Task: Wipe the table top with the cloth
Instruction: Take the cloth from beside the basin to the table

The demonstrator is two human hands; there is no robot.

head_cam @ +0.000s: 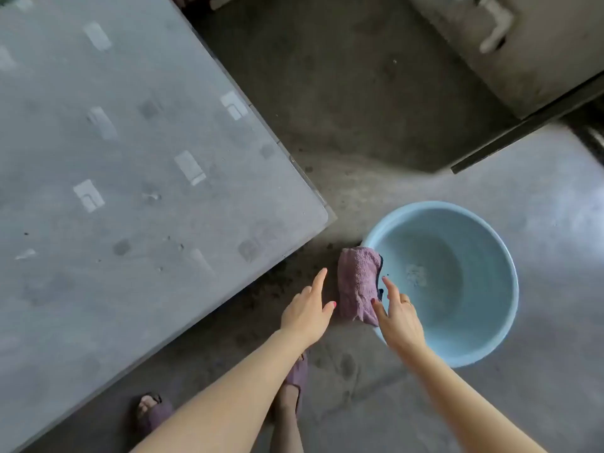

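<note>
The purple cloth [358, 284] hangs over the basin [483, 351] rim, on the floor beside the table [130, 158] corner. Both hands reach toward it with fingers straight and loose — the left hand [307, 313] just beside it, the right hand [397, 317] touching its lower edge, neither gripping.

The bench [130, 158] fills the frame from nine to twelve o'clock, its near corner pointing toward the centre. A basin [503, 256] stands on the floor [359, 109] at four o'clock, just beside that corner. The cloth [358, 282] hangs over the basin's nine-o'clock rim. The left hand [307, 313] lies just left of the cloth; the right hand [398, 317] is at the cloth's right edge, over the basin. A cabinet [523, 60] sits at one o'clock.
</note>
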